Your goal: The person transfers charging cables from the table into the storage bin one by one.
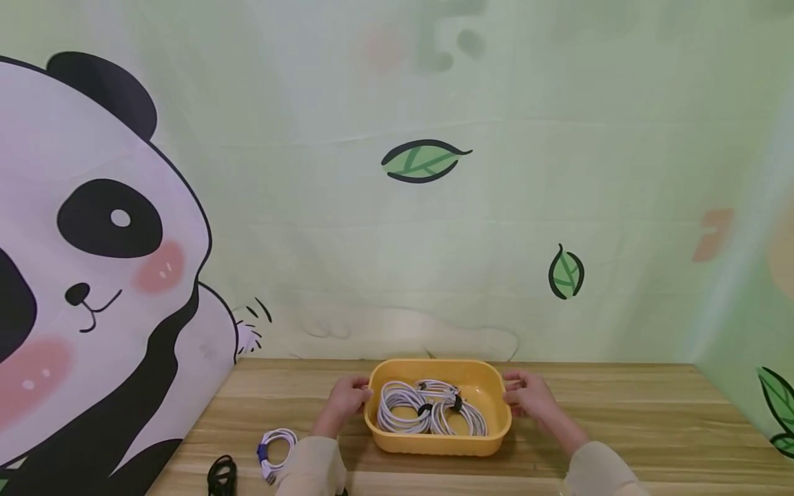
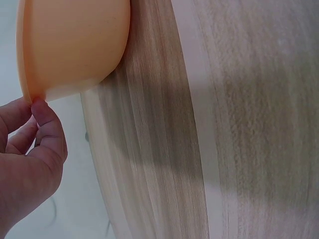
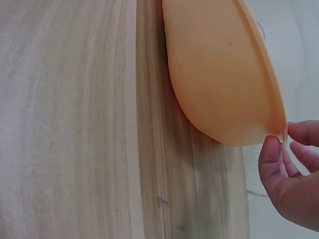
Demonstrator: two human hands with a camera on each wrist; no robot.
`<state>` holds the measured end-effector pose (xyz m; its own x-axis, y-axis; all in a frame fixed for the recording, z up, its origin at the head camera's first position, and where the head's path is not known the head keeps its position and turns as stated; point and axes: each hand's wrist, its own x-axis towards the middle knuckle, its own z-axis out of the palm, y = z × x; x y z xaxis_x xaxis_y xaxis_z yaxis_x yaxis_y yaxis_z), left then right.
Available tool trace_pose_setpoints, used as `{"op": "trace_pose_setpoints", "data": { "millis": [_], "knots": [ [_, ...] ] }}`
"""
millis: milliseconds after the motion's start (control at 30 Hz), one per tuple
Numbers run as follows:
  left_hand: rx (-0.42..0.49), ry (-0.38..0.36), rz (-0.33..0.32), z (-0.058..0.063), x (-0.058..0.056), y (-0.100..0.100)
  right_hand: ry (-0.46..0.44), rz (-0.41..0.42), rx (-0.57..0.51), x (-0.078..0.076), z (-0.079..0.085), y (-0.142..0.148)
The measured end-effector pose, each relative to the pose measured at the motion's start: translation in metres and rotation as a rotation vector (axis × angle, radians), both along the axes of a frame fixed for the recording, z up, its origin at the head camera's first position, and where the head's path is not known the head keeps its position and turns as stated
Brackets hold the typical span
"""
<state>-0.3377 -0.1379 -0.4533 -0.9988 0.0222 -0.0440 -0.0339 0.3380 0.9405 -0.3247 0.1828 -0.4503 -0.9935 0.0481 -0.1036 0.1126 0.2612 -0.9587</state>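
A yellow plastic basin [image 1: 440,444] with rounded corners stands near the back of the wooden table. Several coiled white cables [image 1: 403,406], bound with black ties, lie inside it. My left hand [image 1: 347,399] pinches the basin's left rim between thumb and fingers, which the left wrist view shows close up at the left hand [image 2: 35,154]. On the opposite side my right hand [image 1: 530,396] pinches the right rim; the right wrist view shows the right hand [image 3: 294,174] with its thumb against the basin's outer wall [image 3: 219,74].
Left of the basin lies a white cable coil [image 1: 263,455] with a blue tie. Nearer the front edge is a black cable [image 1: 222,475]. A printed backdrop [image 1: 347,275] with a panda and leaves rises behind the wooden table [image 1: 651,413].
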Motion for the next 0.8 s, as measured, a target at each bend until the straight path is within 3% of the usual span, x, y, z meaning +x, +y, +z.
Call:
{"op": "trace_pose_setpoints", "data": {
  "millis": [400, 500, 533, 633, 733, 767, 800],
  "knots": [
    [-0.019, -0.004, 0.009, 0.001, 0.001, 0.0, -0.016, 0.02, -0.074, 0.0, -0.006, 0.002],
    [0.001, 0.023, -0.001, -0.014, -0.01, -0.005, -0.02, 0.025, -0.098, 0.001, -0.006, 0.001],
    [0.032, 0.074, -0.042, -0.031, -0.023, -0.012, -0.021, 0.025, -0.104, 0.001, -0.007, 0.001],
    [0.035, 0.119, -0.078, -0.048, -0.034, -0.018, -0.026, 0.025, -0.109, 0.001, -0.006, 0.001],
    [0.0, 0.117, -0.072, -0.04, -0.029, -0.015, -0.03, 0.021, -0.116, 0.002, -0.006, 0.001],
    [-0.04, 0.078, -0.036, -0.02, -0.014, -0.008, -0.03, 0.022, -0.117, 0.002, -0.006, 0.001],
    [-0.048, 0.077, -0.033, -0.014, -0.009, -0.005, -0.029, 0.022, -0.12, 0.002, -0.006, 0.001]
  ]
}}
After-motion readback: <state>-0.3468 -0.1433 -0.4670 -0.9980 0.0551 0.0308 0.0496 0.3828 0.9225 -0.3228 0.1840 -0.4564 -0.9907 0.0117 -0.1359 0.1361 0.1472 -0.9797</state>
